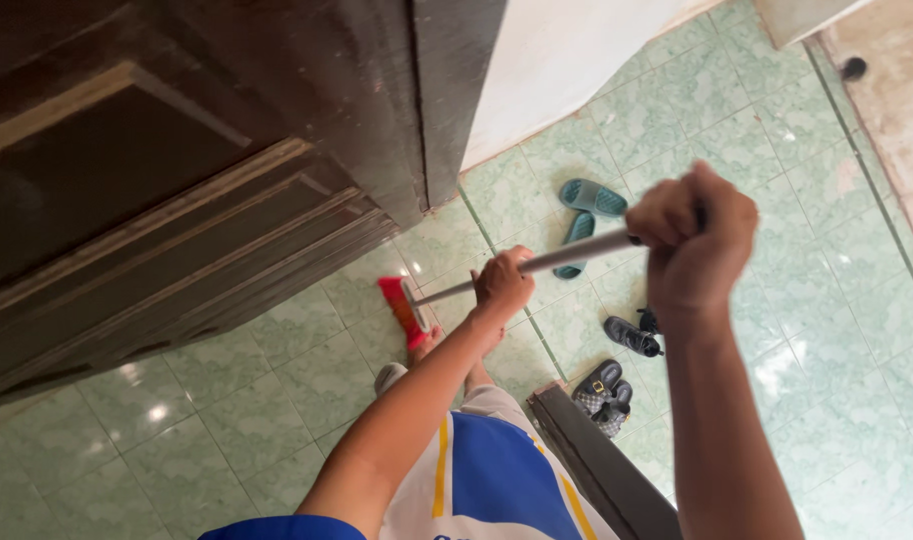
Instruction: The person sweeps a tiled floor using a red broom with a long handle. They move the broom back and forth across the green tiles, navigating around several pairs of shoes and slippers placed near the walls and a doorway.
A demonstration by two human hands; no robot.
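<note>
Gripping a broom handle (547, 262) with both fists, the person stands over a green tiled floor (217, 420), seen from above. The right hand (695, 238) is up high and close to the camera, fingers wrapped tight round the top end of the pole, forearm coming straight up from the bottom edge of the shot. The left hand (502, 285) is further down the same pole, also clamped shut on it, with that arm stretched out long from the shoulder. So the hands are apart, one above the other along the shaft. The handle looks like smooth grey metal, thin and round, running diagonally down to a red broom head (405, 310) that sits on the tiles just past the left hand, right beside a dark wooden door (207, 180) with raised panel mouldings. Tiles are glossy, mottled pale green with thin grout lines, and catch light spots. A pair of teal slippers (589, 215) lies beyond the pole near the white wall (567, 60), and some black sandals (617, 365) lie scattered below the right hand, near a dark plank (602, 465). The person's shorts (497, 470) are blue and white with yellow stripes
</note>
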